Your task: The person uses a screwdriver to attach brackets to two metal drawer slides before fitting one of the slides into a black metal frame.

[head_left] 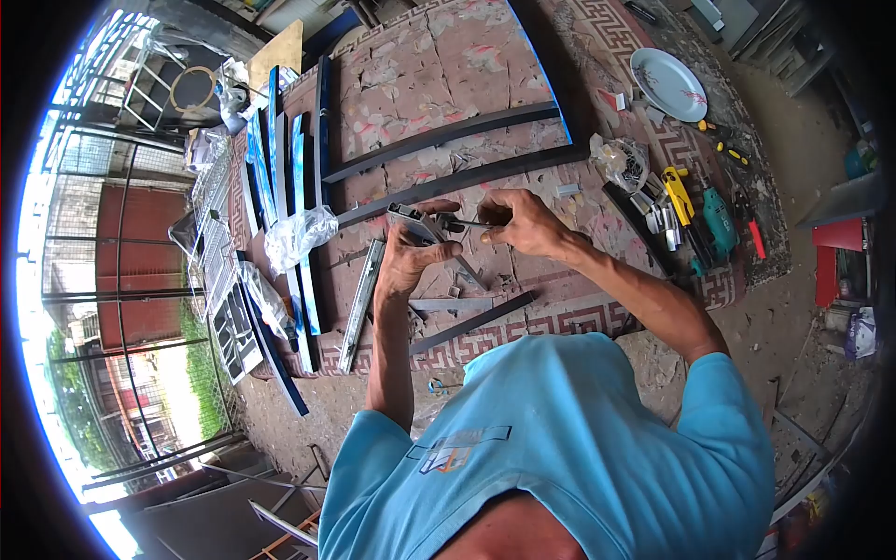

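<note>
Left hand point(408, 261) clamped on metal bracket point(415, 222) above carpet point(448, 65); right hand point(519, 222), at bracket's three o'clock, pinches screwdriver point(464, 223). We'd keep tip square (bracket steady).

Your shirt point(569, 448) is a bright sky-blue tee, short-sleeved, the cuffs ending above the elbow on both arms. Small printed emblem on the chest: orange and white shapes beside a thin dark outlined rectangle (lettering too small to read). Fabric plain otherwise, lightly creased at the shoulders. Forearms bare below the sleeves. Your left hand point(406, 261) and right hand point(523, 222) are ungloved; no watch or rings show.
</note>
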Demonstrator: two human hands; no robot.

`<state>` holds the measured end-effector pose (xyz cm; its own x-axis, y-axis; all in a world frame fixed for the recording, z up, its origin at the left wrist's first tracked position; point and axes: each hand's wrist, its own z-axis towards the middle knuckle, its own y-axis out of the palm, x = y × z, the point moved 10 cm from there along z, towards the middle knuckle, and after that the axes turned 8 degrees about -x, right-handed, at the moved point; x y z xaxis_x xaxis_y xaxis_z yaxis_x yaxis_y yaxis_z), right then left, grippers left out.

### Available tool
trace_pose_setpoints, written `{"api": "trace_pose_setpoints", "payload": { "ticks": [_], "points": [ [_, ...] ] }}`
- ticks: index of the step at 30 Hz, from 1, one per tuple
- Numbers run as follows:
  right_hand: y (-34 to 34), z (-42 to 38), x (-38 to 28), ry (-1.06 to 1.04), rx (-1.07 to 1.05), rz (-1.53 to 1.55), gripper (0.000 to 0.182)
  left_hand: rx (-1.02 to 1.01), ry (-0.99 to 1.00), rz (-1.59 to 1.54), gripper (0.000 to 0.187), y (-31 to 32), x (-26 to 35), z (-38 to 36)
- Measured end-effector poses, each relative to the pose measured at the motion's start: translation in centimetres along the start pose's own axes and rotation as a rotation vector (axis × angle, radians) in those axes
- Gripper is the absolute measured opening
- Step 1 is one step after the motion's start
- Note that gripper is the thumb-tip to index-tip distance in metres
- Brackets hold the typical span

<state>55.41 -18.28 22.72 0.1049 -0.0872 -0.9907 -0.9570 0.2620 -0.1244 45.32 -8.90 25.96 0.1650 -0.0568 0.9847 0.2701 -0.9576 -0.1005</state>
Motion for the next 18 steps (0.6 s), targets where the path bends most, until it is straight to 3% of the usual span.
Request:
{"api": "trace_pose_setpoints", "payload": {
  "ticks": [4,6,9,11,13,15,16,18],
  "points": [
    [0.9,0.2,0.3,0.014,-0.029,0.086,0.022,0.033,-0.005,-0.018,0.061,-0.3,0.1,-0.5],
    [1.0,0.0,-0.1,0.008,-0.033,0.127,0.019,0.096,0.089,-0.047,0.064,-0.4,1.2,-0.9],
    [2.4,-0.2,-0.5,0.096,-0.141,-0.069,0.019,0.105,0.042,-0.059,0.064,-0.5,0.7,-1.2],
    [1.3,-0.5,-1.5,0.032,0.099,0.081,0.04,0.116,0.024,-0.029,0.066,-0.4,0.7,-1.5],
    [1.9,0.2,-2.1,-0.135,0.181,-0.053,0.042,0.122,0.009,0.002,0.068,0.0,0.9,-1.6],
    [2.4,0.6,-1.8,-0.078,0.268,0.151,0.038,0.184,0.044,-0.089,0.071,0.1,1.1,-2.0],
    [2.4,0.6,-2.7,-0.171,0.318,0.254,0.034,0.205,0.067,-0.067,0.072,-0.4,0.5,-2.3],
    [3.0,1.2,-2.6,-0.113,0.266,0.178,0.032,0.243,0.048,-0.071,0.072,-0.8,0.6,-3.0]
  ]
}}
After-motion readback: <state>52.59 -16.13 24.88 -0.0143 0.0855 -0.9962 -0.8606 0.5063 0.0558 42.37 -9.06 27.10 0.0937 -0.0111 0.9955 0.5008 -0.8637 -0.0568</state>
